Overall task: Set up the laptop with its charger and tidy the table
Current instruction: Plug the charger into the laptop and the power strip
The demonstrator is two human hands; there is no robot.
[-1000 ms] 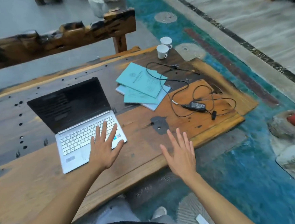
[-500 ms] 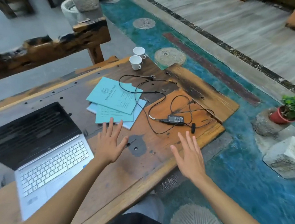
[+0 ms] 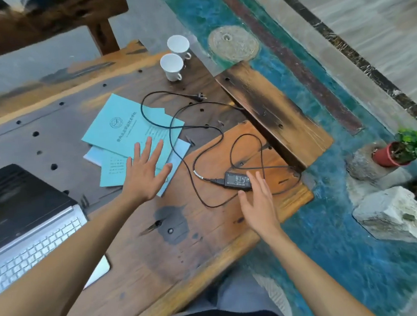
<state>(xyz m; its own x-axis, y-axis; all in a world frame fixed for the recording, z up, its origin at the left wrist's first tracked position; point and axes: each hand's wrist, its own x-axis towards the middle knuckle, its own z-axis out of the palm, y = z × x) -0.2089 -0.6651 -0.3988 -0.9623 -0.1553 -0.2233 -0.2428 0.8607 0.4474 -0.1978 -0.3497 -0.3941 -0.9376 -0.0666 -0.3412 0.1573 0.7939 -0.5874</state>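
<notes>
An open silver laptop (image 3: 25,217) with a dark screen sits at the left of the wooden table (image 3: 161,266). A black charger brick (image 3: 236,179) lies at the right with its thin cable (image 3: 175,135) looped loosely and the plug (image 3: 200,96) further back. Teal booklets (image 3: 128,131) lie spread in the middle, partly under the cable. My left hand (image 3: 145,172) hovers flat over the booklets' near edge, fingers apart, holding nothing. My right hand (image 3: 258,203) is open just in front of the charger brick, fingertips at its near side.
Two white cups (image 3: 174,65) stand at the table's far edge. A darker plank (image 3: 273,112) forms the right end of the table. Beyond it are a blue floor, a potted plant (image 3: 406,151), pale rocks (image 3: 391,214) and a wooden bench (image 3: 42,23) behind.
My view and both hands have shifted right, away from the laptop. The left hand now reaches the booklets; the right hand has come up to the charger brick.
</notes>
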